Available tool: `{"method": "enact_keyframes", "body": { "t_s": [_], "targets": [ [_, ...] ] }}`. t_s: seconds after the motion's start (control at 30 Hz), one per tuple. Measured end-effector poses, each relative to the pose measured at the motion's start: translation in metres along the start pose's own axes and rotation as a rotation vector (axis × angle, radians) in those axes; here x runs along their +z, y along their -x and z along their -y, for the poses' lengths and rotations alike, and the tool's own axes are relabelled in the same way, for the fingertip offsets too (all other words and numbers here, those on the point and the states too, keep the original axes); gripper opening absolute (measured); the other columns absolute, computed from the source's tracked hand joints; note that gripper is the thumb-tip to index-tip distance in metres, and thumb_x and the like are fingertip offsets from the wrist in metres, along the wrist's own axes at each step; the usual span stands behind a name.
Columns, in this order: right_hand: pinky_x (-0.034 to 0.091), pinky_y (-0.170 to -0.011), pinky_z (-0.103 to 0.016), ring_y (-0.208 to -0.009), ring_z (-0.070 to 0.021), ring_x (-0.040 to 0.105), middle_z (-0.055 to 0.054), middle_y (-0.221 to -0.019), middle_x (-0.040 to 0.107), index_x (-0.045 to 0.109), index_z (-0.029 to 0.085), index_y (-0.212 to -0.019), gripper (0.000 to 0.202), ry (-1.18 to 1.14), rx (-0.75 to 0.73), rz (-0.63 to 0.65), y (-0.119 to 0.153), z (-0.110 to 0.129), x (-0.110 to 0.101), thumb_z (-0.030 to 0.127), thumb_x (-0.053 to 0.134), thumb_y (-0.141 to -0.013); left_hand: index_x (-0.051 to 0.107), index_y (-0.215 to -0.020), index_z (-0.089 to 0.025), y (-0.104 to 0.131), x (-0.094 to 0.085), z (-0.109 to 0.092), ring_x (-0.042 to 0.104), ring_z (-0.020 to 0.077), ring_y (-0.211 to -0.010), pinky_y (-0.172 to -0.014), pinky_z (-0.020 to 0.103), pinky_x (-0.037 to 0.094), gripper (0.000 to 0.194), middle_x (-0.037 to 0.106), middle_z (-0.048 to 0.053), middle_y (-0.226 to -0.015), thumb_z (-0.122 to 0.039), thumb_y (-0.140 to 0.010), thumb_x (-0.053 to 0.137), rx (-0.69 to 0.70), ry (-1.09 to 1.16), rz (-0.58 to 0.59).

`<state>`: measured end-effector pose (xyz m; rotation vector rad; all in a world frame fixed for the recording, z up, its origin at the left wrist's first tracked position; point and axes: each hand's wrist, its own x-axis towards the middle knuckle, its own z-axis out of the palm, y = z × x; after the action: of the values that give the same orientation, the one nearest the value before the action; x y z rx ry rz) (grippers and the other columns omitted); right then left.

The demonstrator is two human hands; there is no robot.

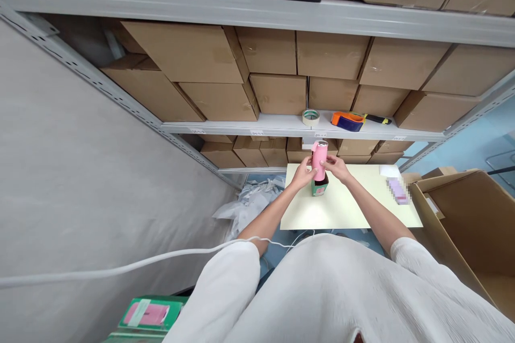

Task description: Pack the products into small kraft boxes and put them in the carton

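Between my two hands, a pink bottle (pixel 319 159) stands upright over a small green box (pixel 319 188). The box is open at the top, with a dark inside and a pink picture on its front. My left hand (pixel 304 173) closes on the bottle's left side, thumb across the front. From the right, my right hand (pixel 337 167) grips the other side, its thumb also on the bottle. The bottle's lower end is at the box's opening; whether it reaches inside I cannot tell. Both stand over a pale yellow table (pixel 350 209).
A blurred lilac object (pixel 397 191) lies at the table's right. Beside it stands a large open carton (pixel 470 214). Shelves ahead hold cardboard boxes, a tape roll (pixel 311 117), an orange and blue tape dispenser (pixel 348 121) and a cutter knife (pixel 377 119). A white cable (pixel 120 269) crosses at left.
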<state>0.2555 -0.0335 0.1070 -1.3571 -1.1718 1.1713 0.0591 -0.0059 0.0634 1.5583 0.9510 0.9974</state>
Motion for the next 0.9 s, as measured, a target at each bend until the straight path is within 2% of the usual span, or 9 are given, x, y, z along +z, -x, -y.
{"method": "enact_keyframes", "body": {
  "t_s": [0.07, 0.23, 0.3, 0.4, 0.5, 0.57, 0.73, 0.9],
  "targets": [
    [0.063, -0.087, -0.044, -0.091, -0.0229, 0.07, -0.01, -0.11, 0.077, 0.075, 0.02, -0.112, 0.064, 0.024, -0.01, -0.025, -0.001, -0.002, 0.002, 0.059, 0.095, -0.067, 0.059, -0.147, -0.02, 0.0, 0.0, -0.001, 0.064, 0.0302, -0.124, -0.088, 0.037, 0.061, 0.069, 0.064, 0.017, -0.139, -0.038, -0.085, 0.084, -0.017, -0.025, -0.006],
    [0.063, -0.09, -0.042, -0.094, -0.0227, 0.07, -0.009, -0.105, 0.075, 0.068, 0.021, -0.103, 0.064, -0.001, -0.007, -0.109, 0.0, -0.006, 0.009, 0.06, 0.096, -0.062, 0.061, -0.149, -0.02, -0.003, 0.003, 0.004, 0.067, 0.0287, -0.114, -0.083, 0.037, 0.064, 0.082, 0.057, 0.016, -0.136, -0.04, -0.076, 0.091, -0.048, -0.026, -0.047],
    [0.063, -0.087, -0.041, -0.094, -0.0218, 0.069, -0.008, -0.109, 0.075, 0.065, 0.023, -0.105, 0.063, -0.019, 0.009, -0.095, 0.001, -0.005, 0.008, 0.061, 0.094, -0.065, 0.06, -0.15, -0.02, -0.004, 0.003, 0.007, 0.068, 0.0284, -0.112, -0.082, 0.038, 0.064, 0.081, 0.058, 0.016, -0.135, -0.041, -0.078, 0.09, -0.034, -0.006, -0.044],
    [0.063, -0.085, -0.041, -0.095, -0.0218, 0.07, -0.008, -0.112, 0.076, 0.064, 0.023, -0.11, 0.062, -0.043, 0.032, -0.017, 0.0, -0.003, 0.002, 0.058, 0.093, -0.067, 0.057, -0.152, -0.019, -0.005, 0.002, 0.008, 0.068, 0.031, -0.121, -0.088, 0.041, 0.064, 0.078, 0.062, 0.019, -0.14, -0.043, -0.083, 0.086, 0.005, 0.047, -0.04],
    [0.062, -0.09, -0.043, -0.094, -0.0212, 0.069, -0.01, -0.117, 0.076, 0.066, 0.022, -0.114, 0.066, -0.024, -0.007, 0.027, 0.0, -0.001, -0.004, 0.055, 0.095, -0.065, 0.057, -0.151, -0.019, -0.004, 0.0, 0.006, 0.065, 0.0317, -0.13, -0.098, 0.044, 0.062, 0.07, 0.063, 0.019, -0.145, -0.044, -0.09, 0.08, 0.027, 0.074, -0.016],
    [0.061, -0.092, -0.044, -0.091, -0.0207, 0.068, -0.011, -0.119, 0.075, 0.068, 0.021, -0.117, 0.066, 0.007, -0.034, 0.024, 0.001, -0.001, -0.004, 0.055, 0.094, -0.066, 0.059, -0.151, -0.019, -0.003, -0.001, 0.002, 0.064, 0.0312, -0.13, -0.098, 0.043, 0.062, 0.069, 0.062, 0.017, -0.144, -0.045, -0.09, 0.079, 0.017, 0.055, -0.002],
    [0.061, -0.095, -0.044, -0.096, -0.0229, 0.07, -0.01, -0.11, 0.076, 0.07, 0.021, -0.114, 0.067, -0.011, -0.032, -0.01, 0.006, 0.0, 0.005, 0.056, 0.097, -0.064, 0.06, -0.152, -0.021, 0.0, -0.002, -0.006, 0.065, 0.0307, -0.124, -0.095, 0.042, 0.063, 0.086, 0.057, 0.016, -0.141, -0.049, -0.076, 0.091, -0.033, -0.009, -0.005],
    [0.063, -0.086, -0.041, -0.098, -0.0231, 0.071, -0.009, -0.115, 0.077, 0.067, 0.024, -0.112, 0.063, -0.061, 0.015, -0.013, 0.007, 0.004, 0.001, 0.065, 0.09, -0.07, 0.049, -0.156, -0.02, -0.001, -0.001, -0.009, 0.065, 0.0306, -0.126, -0.101, 0.045, 0.059, 0.093, 0.062, 0.019, -0.143, -0.051, -0.079, 0.091, -0.028, 0.143, 0.02]
  ]
}}
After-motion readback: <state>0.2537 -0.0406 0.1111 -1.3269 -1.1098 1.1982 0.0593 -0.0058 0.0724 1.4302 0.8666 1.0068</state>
